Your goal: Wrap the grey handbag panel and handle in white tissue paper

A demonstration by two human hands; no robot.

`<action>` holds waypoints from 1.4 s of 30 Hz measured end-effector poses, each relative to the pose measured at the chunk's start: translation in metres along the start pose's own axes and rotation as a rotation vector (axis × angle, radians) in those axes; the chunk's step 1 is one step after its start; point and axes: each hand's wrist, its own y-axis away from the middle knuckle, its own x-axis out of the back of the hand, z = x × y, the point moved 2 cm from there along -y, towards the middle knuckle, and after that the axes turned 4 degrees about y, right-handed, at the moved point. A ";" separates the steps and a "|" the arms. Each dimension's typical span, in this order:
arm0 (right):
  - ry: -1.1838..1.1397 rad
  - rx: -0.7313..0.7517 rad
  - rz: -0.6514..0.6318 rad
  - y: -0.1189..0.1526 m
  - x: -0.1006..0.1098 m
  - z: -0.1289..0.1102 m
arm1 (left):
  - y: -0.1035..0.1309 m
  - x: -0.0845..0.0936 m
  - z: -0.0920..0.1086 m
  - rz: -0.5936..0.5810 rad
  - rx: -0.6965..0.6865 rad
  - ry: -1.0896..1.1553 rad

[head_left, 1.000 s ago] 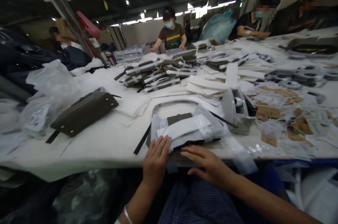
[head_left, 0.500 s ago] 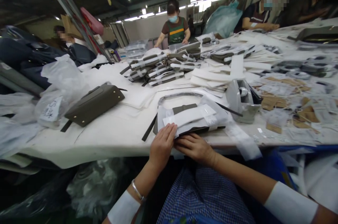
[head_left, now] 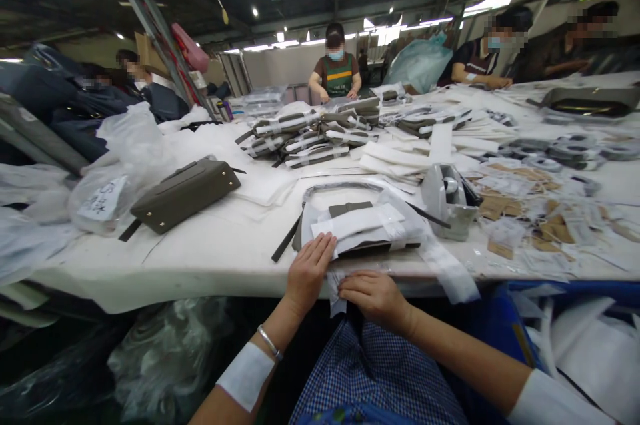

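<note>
Her left hand lay spread flat on the wrapped bag to steady it at the desk edge, while beside it her right hand pinched the loose wrapping.

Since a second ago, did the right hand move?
Yes. The right hand slid back off the wrapped bag, toward the table edge, pinching wrapping paper.

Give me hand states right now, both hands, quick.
Left hand: open, flat on the near edge of the wrapped bag piece.
Right hand: closed, pinching the white wrapping strip at the table edge.
</note>
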 end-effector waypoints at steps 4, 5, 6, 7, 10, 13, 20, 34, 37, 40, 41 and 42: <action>-0.110 -0.002 -0.133 -0.007 0.009 -0.002 | 0.000 -0.002 0.001 0.010 0.018 0.006; -0.133 -0.012 -0.129 -0.010 0.013 -0.002 | 0.000 -0.002 0.001 0.013 0.022 0.008; -0.132 -0.034 -0.100 -0.014 0.016 0.000 | 0.000 -0.002 0.001 0.015 0.024 0.009; -0.101 -0.069 -0.056 -0.018 0.020 0.002 | 0.000 -0.003 0.001 0.016 0.024 0.011; 0.090 -0.157 0.017 -0.033 0.021 0.014 | 0.000 -0.002 0.002 0.039 0.022 0.023; 0.228 -0.139 -0.035 -0.048 0.014 0.027 | -0.001 -0.001 0.002 0.067 0.029 0.043; 0.259 0.002 -0.033 -0.053 0.013 0.037 | -0.005 0.004 -0.012 0.020 -0.009 0.186; 0.249 0.171 -0.063 -0.037 0.004 0.054 | -0.009 0.023 -0.026 -0.112 0.067 0.459; 0.238 0.158 -0.074 -0.033 0.007 0.052 | -0.003 0.010 -0.023 -0.013 -0.001 0.344; 0.218 0.155 -0.116 -0.021 0.014 0.045 | 0.002 0.004 -0.022 0.036 -0.040 0.319; 0.218 0.161 -0.146 -0.015 0.015 0.041 | 0.003 0.003 -0.022 0.052 -0.051 0.318; 0.224 0.168 -0.188 -0.009 0.015 0.037 | 0.003 0.003 -0.022 0.064 -0.058 0.318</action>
